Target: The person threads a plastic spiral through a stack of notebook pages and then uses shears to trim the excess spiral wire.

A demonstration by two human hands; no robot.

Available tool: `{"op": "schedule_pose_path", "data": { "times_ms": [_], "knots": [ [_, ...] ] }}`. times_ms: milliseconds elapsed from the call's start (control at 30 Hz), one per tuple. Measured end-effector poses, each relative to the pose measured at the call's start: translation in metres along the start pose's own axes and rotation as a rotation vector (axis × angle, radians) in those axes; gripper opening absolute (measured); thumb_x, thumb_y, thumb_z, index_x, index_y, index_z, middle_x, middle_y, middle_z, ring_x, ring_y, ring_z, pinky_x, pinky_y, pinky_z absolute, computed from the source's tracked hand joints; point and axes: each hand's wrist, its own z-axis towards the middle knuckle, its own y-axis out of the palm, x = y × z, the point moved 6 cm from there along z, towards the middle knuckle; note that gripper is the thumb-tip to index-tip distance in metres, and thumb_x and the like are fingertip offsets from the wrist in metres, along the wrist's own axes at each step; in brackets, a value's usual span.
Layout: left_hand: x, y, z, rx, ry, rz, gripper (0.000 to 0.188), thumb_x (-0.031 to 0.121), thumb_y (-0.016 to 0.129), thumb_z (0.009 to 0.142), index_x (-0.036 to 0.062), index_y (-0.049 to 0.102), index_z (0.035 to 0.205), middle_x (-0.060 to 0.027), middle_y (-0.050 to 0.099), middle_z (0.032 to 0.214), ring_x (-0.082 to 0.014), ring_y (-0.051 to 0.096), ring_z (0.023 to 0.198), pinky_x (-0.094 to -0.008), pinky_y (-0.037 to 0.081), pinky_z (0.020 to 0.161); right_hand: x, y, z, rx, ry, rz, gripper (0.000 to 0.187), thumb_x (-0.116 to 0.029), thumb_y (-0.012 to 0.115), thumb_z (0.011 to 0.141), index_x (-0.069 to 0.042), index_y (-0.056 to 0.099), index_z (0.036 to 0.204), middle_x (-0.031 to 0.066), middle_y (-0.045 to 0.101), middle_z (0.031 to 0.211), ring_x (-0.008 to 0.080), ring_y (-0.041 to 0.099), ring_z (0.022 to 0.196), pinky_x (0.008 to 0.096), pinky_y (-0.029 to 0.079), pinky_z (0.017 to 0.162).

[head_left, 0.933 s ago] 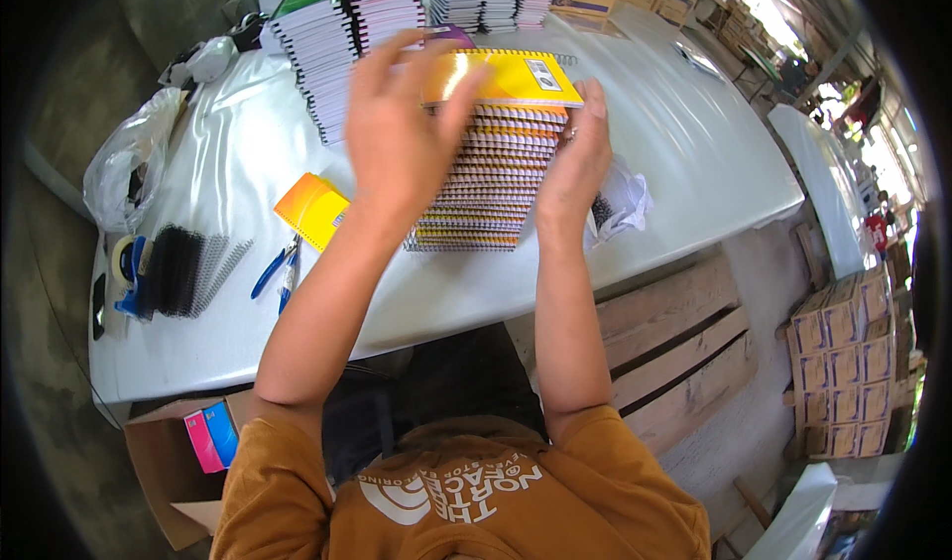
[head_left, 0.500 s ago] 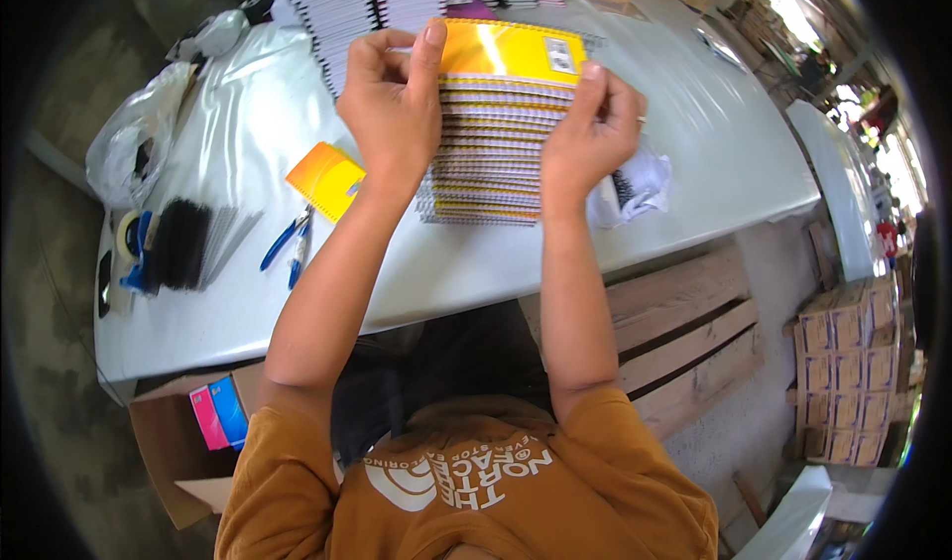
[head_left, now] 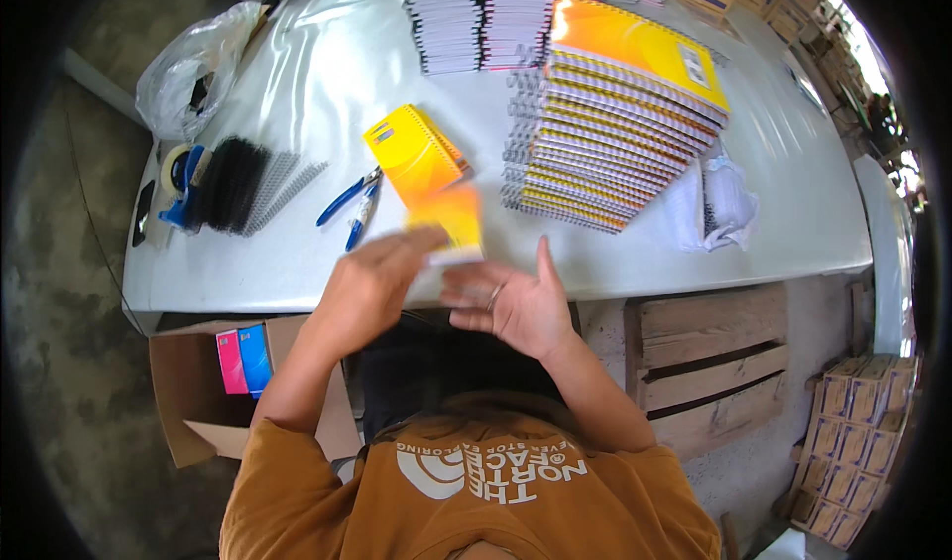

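My left hand (head_left: 379, 280), smeared by motion, is closed on a small yellow-orange notebook (head_left: 451, 215) near the table's front edge. Beside it, my right hand (head_left: 516, 307) is open, palm showing and thumb apart, fingers close to the notebook's lower edge. Just beyond lie small yellow spiral notebooks (head_left: 412, 155), slightly fanned. Blue-handled pliers (head_left: 347, 203) and a second blue-and-white hand tool (head_left: 363, 218) rest to their left. A tall, leaning stack of yellow spiral-bound notebooks (head_left: 635, 114) stands to the right, untouched.
Black plastic binding coils (head_left: 233, 183) and a blue tape dispenser (head_left: 185, 193) lie at left, near a clear plastic bag (head_left: 193, 74). White-paged bound stacks (head_left: 481, 14) stand behind. Below the table's edge are an open cardboard box (head_left: 183, 391) and a wooden pallet (head_left: 709, 362).
Both hands have left the top of the tall notebook stack and come down toward the table's front edge. A small notebook is now in my left hand. The view has shifted.
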Motion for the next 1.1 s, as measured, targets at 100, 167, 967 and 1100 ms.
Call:
{"op": "schedule_pose_path", "data": {
  "times_ms": [100,167,967,1100],
  "knots": [
    [0.033,-0.017,-0.015,-0.356,0.171,-0.416,0.024,0.005,0.057,0.084,0.0054,0.06,0.108,-0.0093,0.063,0.108,-0.0294,0.057,0.106,-0.0382,0.043,0.092,0.036,0.004,-0.004,0.059,0.414,0.48,0.077,-0.06,0.025,0.091,0.003,0.03,0.136,0.0264,0.042,0.131,0.0362,0.051,0.114,0.0424,0.04,0.099],
    [0.022,-0.031,-0.013,-0.347,0.269,-0.378,0.026,0.006,0.057,0.084,0.0063,0.06,0.109,-0.0104,0.061,0.112,-0.0273,0.052,0.114,-0.0389,0.038,0.097,0.026,-0.002,0.0,0.035,0.274,0.066,0.056,-0.036,0.041,0.094,0.0,0.032,0.136,0.0242,0.047,0.128,0.029,0.053,0.113,0.0359,0.04,0.098],
    [-0.079,-0.023,-0.018,0.031,-0.441,-0.477,0.029,0.027,0.045,0.095,0.0018,0.059,0.093,0.0003,0.045,0.074,-0.0097,0.039,0.067,-0.0232,0.035,0.064,-0.039,0.006,0.031,0.029,-0.488,-1.244,0.028,0.001,0.06,0.083,0.003,0.06,0.111,0.0105,0.064,0.105,0.0118,0.059,0.095,0.0245,0.046,0.084],
    [-0.08,0.003,-0.024,-0.055,-0.48,-0.469,0.036,0.033,0.041,0.097,0.0032,0.054,0.081,0.0012,0.043,0.07,-0.0074,0.035,0.063,-0.0214,0.031,0.059,-0.036,0.008,0.033,0.005,-0.473,-1.272,0.029,0.001,0.058,0.085,0.002,0.06,0.113,0.0096,0.065,0.106,0.0117,0.059,0.093,0.0241,0.046,0.084]
  ]
}}
